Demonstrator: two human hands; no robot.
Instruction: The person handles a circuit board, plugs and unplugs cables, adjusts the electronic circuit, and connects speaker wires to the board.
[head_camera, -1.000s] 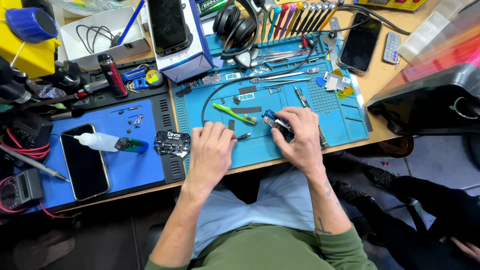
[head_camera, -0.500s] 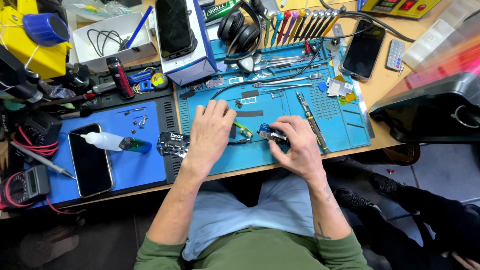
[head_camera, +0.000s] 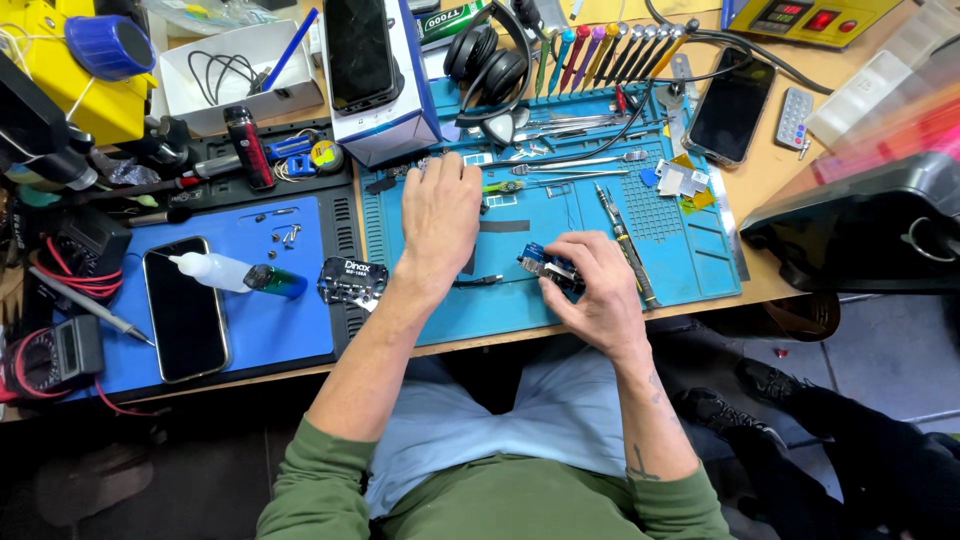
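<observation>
While our right hand (head_camera: 600, 290) pinches a small blue-and-silver electronic part (head_camera: 545, 265) between its fingers just above the teal silicone work mat (head_camera: 590, 215) on the wooden counter (head_camera: 775, 165), our left hand (head_camera: 440, 215) lies flat on the mat, fingers loosely spread and reaching toward the green-handled tweezers (head_camera: 503, 186). We judge this a tool-fetching step; the next move calls for a steady part and a clean pick among the crowded metal tools.

Three phones (head_camera: 186, 310) (head_camera: 731, 106) (head_camera: 362, 52), two hands (head_camera: 438, 222) (head_camera: 595, 290), one headphone set (head_camera: 487, 62).
</observation>
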